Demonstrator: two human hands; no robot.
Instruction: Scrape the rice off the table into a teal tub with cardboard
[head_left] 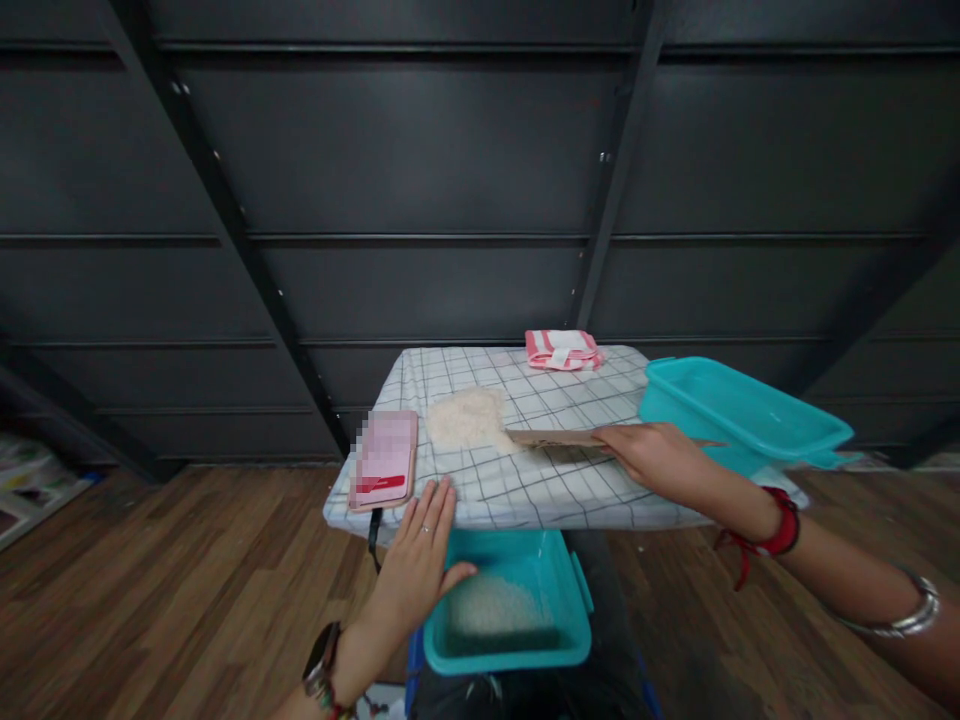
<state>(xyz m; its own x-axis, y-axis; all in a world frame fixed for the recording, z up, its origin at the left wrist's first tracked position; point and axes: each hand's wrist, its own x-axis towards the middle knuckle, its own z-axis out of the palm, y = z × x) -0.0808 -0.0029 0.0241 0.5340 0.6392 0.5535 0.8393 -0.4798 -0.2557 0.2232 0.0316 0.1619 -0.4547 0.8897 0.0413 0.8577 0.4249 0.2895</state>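
Observation:
My right hand point(649, 455) grips a flat piece of brown cardboard point(555, 438) from above, tilted low over the checked cloth. The cardboard's left end touches the edge of a spread heap of rice point(466, 418). At the near edge of the table, my left hand point(420, 545) lies with fingers stretched out on the cloth and thumb apart, holding nothing. Just below that edge is a turquoise tub point(508, 662) with more rice point(495, 605) in its bottom. The thumb of my left hand hangs over the tub's left side.
A white cloth with dark checks point(510, 495) covers the small table. On it are a pink phone case point(394, 450) at left, a folded red-and-white towel point(562, 350) at the back and a second turquoise tub point(750, 405) at right. A dark panelled wall point(420, 150) stands behind.

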